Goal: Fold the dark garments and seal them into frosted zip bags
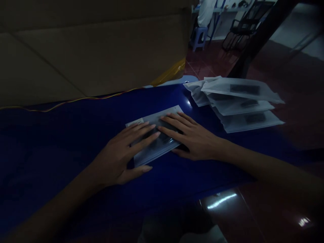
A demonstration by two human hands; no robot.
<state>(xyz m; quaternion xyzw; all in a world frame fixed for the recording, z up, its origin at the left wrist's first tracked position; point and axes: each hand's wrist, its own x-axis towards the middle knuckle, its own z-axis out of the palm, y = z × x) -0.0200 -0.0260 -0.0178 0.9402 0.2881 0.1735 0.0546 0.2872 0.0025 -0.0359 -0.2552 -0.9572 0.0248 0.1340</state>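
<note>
A translucent plastic bag lies flat on the blue table, with a dark item inside that I cannot make out. A white label shows at its far left corner. My left hand rests on the bag's left part, fingers stretched out and thumb apart on the table side. On the right part lies my right hand, palm down with its fingers spread over the bag. The two hands' fingertips nearly meet above the middle of it, hiding much of the contents.
Several similar bags with dark items inside are piled at the table's right end. A large cardboard box stands along the far edge, with a thin yellow and red wire before it. Beyond are a person on a blue stool and a black chair.
</note>
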